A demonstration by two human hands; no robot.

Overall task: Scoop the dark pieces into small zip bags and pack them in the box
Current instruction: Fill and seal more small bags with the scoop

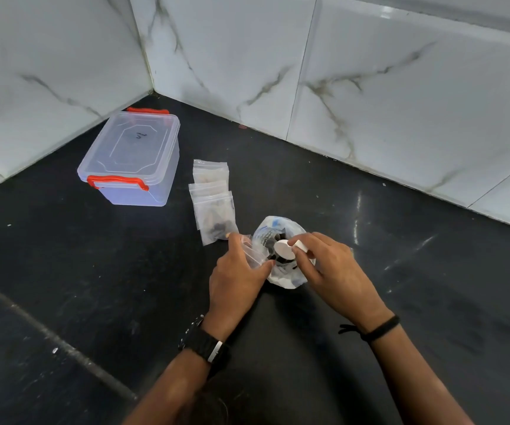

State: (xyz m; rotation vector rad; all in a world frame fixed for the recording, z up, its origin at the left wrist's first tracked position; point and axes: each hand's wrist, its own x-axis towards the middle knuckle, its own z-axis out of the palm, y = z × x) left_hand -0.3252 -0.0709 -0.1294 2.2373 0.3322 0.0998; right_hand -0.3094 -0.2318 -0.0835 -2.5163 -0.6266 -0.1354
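Nearest, left hand [235, 271] pinches a clear crinkly zip bag [252, 251]; right hand [330, 265] grips a round white plastic scoop [285, 249] over dark pieces [273, 239] in a white sack [281, 277]; translucent lidded box [131, 159] far left on glossy black counter [400, 240]

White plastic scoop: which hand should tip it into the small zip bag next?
Right. The right hand already pinches the white plastic scoop over the dark pieces, while the left hand holds the small clear zip bag beside it.

Box lid [137, 145]: a handwritten dark mark is showing, too small for reading. White bag [281, 237]: printed lines are showing, blurred and illegible.
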